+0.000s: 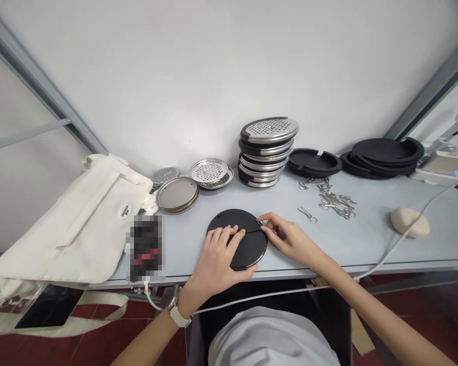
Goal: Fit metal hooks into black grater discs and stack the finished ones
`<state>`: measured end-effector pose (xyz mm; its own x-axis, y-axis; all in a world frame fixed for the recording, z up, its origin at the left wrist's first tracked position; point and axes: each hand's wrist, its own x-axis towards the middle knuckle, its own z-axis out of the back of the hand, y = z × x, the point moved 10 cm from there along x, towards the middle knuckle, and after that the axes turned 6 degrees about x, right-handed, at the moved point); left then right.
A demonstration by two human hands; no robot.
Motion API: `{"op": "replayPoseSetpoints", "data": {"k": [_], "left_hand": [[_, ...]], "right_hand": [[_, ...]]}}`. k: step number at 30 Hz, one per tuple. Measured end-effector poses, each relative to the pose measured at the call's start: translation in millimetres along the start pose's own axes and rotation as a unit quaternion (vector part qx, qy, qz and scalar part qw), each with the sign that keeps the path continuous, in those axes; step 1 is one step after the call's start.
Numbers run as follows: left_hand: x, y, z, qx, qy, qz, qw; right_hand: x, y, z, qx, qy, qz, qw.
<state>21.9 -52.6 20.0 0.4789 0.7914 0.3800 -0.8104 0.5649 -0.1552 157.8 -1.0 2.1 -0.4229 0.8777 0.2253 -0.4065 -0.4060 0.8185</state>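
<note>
A round black disc [248, 250] lies on the table in front of me, with a straight seam across its top and a shiny edge at the near right. My left hand [223, 254] holds it, fingertips on the upper face and thumb along the near rim. At the disc's right edge, my right hand [284, 237] pinches a small metal piece [259, 223], mostly hidden by the fingers. To the right of that hand lies a single wire hook clip [307, 214], and beyond it a heap of similar hook clips [338, 203].
Behind the disc stands a tall stack of perforated metal discs with black rims [267, 152]. Metal plates [176, 194] and perforated discs [208, 171] are to its left, black rings [385, 157] to its right. A white bag [72, 218], cable [400, 236] and beige mouse-like object [409, 222] flank the workspace.
</note>
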Motion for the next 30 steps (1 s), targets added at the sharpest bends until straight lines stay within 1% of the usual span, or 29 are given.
{"op": "replayPoseSetpoints", "data": {"k": [12, 18, 20, 24, 30], "left_hand": [[0, -1, 3.7, -0.009, -0.003, 0.0, 1.0], [-1, 0, 5.2, -0.03, 0.028, -0.017, 0.999], [-1, 1, 6.4, -0.031, 0.027, -0.023, 0.999], [-1, -1, 8.7, -0.03, 0.02, -0.053, 0.998], [-4, -12, 10.7, -0.03, 0.006, -0.088, 0.996]], "right_hand": [[0, 4, 1, -0.015, -0.008, 0.014, 1.0], [-1, 5, 2, -0.012, -0.021, 0.014, 1.0], [0, 7, 4, -0.016, -0.033, 0.023, 0.999], [0, 16, 8, -0.022, -0.057, 0.065, 0.996], [0, 22, 9, -0.035, -0.061, 0.101, 0.992]]}}
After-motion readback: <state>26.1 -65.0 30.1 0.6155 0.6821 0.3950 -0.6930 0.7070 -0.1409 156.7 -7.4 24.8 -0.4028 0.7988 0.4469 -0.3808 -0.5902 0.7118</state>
